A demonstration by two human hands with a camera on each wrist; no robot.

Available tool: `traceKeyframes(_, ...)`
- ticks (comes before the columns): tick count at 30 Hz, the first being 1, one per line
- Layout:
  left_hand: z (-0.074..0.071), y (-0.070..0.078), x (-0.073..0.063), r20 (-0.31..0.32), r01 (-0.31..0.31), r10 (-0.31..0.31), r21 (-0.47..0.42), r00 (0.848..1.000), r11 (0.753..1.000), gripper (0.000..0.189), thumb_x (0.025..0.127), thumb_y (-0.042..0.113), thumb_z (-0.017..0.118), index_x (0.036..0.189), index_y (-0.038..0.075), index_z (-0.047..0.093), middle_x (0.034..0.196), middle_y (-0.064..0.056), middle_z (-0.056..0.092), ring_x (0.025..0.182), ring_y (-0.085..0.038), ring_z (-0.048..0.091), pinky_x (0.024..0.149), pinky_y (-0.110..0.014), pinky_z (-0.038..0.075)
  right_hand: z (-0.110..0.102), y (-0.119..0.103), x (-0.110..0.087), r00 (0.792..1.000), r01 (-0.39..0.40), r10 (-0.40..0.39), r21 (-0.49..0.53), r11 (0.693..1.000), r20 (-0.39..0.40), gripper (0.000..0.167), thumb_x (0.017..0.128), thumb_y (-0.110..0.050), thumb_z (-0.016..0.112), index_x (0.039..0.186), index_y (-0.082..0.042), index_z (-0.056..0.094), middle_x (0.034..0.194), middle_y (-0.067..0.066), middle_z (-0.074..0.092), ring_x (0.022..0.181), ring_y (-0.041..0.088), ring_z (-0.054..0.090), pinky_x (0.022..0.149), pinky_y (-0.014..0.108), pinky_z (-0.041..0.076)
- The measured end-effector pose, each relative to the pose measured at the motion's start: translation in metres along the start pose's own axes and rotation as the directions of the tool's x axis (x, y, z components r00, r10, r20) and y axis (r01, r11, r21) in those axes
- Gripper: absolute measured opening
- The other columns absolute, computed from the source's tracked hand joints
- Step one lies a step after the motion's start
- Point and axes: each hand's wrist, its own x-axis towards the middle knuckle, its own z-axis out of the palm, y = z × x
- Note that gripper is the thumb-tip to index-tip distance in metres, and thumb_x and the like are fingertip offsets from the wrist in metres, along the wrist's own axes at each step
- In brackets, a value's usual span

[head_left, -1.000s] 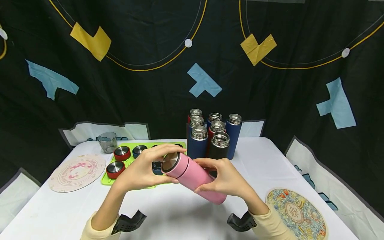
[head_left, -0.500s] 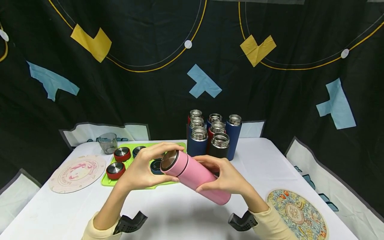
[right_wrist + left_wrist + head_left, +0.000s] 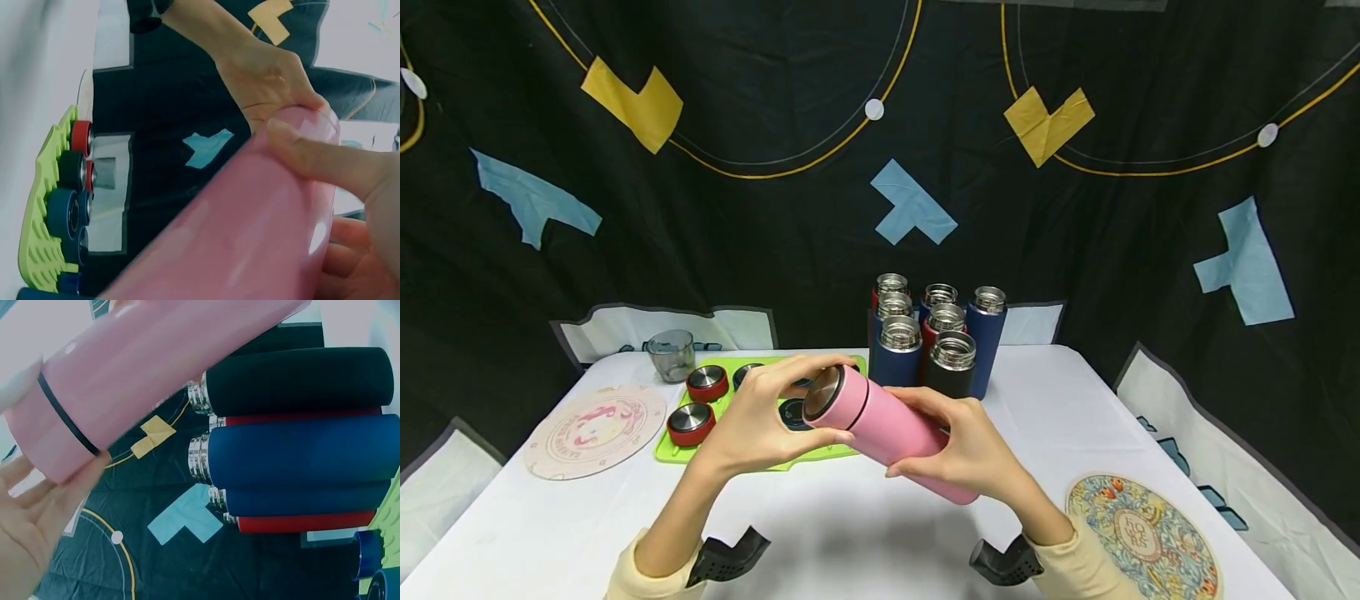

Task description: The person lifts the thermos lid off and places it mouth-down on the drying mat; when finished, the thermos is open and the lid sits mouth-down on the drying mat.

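A pink thermos bottle (image 3: 898,427) hangs tilted above the table, its metal-topped lid (image 3: 850,400) pointing up and left. My left hand (image 3: 758,421) grips the lid between thumb and fingers. Around the body curls my right hand (image 3: 964,442), thumb on the near side. In the left wrist view a dark ring (image 3: 65,415) marks the seam between lid and body, with no gap visible there. The right wrist view shows the bottle (image 3: 250,231) close up, my right thumb on it and my left hand (image 3: 265,78) at the lid end.
Several lidless bottles (image 3: 898,362) in blue, red and black stand behind my hands. A green tray (image 3: 672,452) with several lids (image 3: 691,423) lies left of them, near a glass cup (image 3: 672,354). Round mats lie left (image 3: 557,433) and right (image 3: 1142,542) on the white table.
Both hands keep their grip on the bottle. The lid end has risen slightly, and the bottle's base has shifted a little to the right.
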Motion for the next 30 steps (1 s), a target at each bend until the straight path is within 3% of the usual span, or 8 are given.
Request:
traceKeyframes(5, 0.004, 0.006, -0.001, -0.03, 0.159, -0.158, 0.071, 0.987, 0.985, 0.066, 0.072, 0.035, 0.086, 0.13, 0.019, 0.059, 0.119, 0.004, 0.064, 0.097, -0.012, 0.062, 0.076, -0.026, 0.056, 0.001, -0.002, -0.001, 0.999, 0.009, -0.014, -0.116, 0.993, -0.046, 0.074, 0.063, -0.03, 0.092, 0.128, -0.014, 0.06, 0.116, -0.002, 0.067, 0.089, 0.011, 0.063, 0.073, 0.027, 0.056)
traceKeyframes(8, 0.002, 0.008, -0.001, 0.003, 0.179, -0.18, 0.086, 0.984, 0.98, 0.068, 0.072, 0.037, 0.085, 0.132, 0.021, 0.057, 0.12, 0.004, 0.063, 0.098, -0.012, 0.062, 0.077, -0.026, 0.056, -0.001, -0.003, -0.001, 1.0, 0.001, -0.005, -0.118, 0.993, -0.029, 0.074, 0.063, -0.032, 0.092, 0.128, -0.016, 0.06, 0.115, -0.004, 0.067, 0.089, 0.01, 0.063, 0.074, 0.027, 0.056)
traceKeyframes(12, -0.004, 0.008, 0.0, 0.121, 0.1, -0.101, 0.018, 0.988, 0.995, 0.07, 0.071, 0.034, 0.086, 0.133, 0.022, 0.056, 0.127, 0.005, 0.059, 0.109, -0.013, 0.057, 0.081, -0.029, 0.056, -0.007, -0.004, -0.001, 0.998, -0.026, 0.028, -0.055, 0.998, 0.049, 0.072, 0.063, -0.038, 0.09, 0.127, -0.02, 0.061, 0.113, -0.009, 0.067, 0.09, 0.008, 0.063, 0.075, 0.027, 0.055)
traceKeyframes(16, -0.009, 0.01, -0.001, 0.203, 0.019, -0.003, -0.077, 0.979, 0.997, 0.066, 0.071, 0.03, 0.087, 0.131, 0.022, 0.058, 0.132, 0.006, 0.056, 0.122, -0.016, 0.05, 0.085, -0.033, 0.055, -0.013, -0.004, -0.001, 0.989, -0.06, 0.054, 0.041, 0.997, 0.14, 0.07, 0.065, -0.037, 0.09, 0.127, -0.019, 0.061, 0.114, -0.008, 0.067, 0.094, 0.01, 0.064, 0.077, 0.029, 0.055)
traceKeyframes(19, -0.011, 0.014, -0.001, 0.2, -0.025, 0.044, -0.1, 0.979, 0.995, 0.064, 0.071, 0.028, 0.087, 0.128, 0.022, 0.061, 0.131, 0.004, 0.058, 0.123, -0.017, 0.05, 0.086, -0.034, 0.055, -0.017, -0.006, -0.001, 0.984, -0.073, 0.058, 0.087, 0.994, 0.169, 0.071, 0.065, -0.03, 0.091, 0.128, -0.017, 0.061, 0.115, -0.006, 0.067, 0.096, 0.012, 0.064, 0.077, 0.031, 0.055)
traceKeyframes(24, -0.009, 0.014, 0.0, 0.151, -0.094, 0.109, -0.103, 0.983, 0.99, 0.061, 0.069, 0.023, 0.089, 0.124, 0.018, 0.064, 0.126, -0.001, 0.062, 0.118, -0.019, 0.055, 0.084, -0.035, 0.056, -0.019, -0.009, -0.001, 0.985, -0.072, 0.059, 0.081, 0.994, 0.163, 0.072, 0.064, -0.028, 0.091, 0.129, -0.018, 0.061, 0.116, -0.007, 0.067, 0.096, 0.012, 0.064, 0.076, 0.031, 0.055)
traceKeyframes(30, -0.007, 0.013, 0.0, 0.099, -0.106, 0.116, -0.1, 0.988, 0.989, 0.059, 0.067, 0.025, 0.09, 0.121, 0.017, 0.066, 0.121, 0.001, 0.064, 0.112, -0.017, 0.059, 0.08, -0.033, 0.057, -0.019, -0.013, -0.003, 0.99, -0.068, 0.063, 0.039, 0.997, 0.128, 0.073, 0.063, -0.03, 0.092, 0.129, -0.021, 0.061, 0.116, -0.009, 0.066, 0.095, 0.011, 0.062, 0.077, 0.03, 0.055)
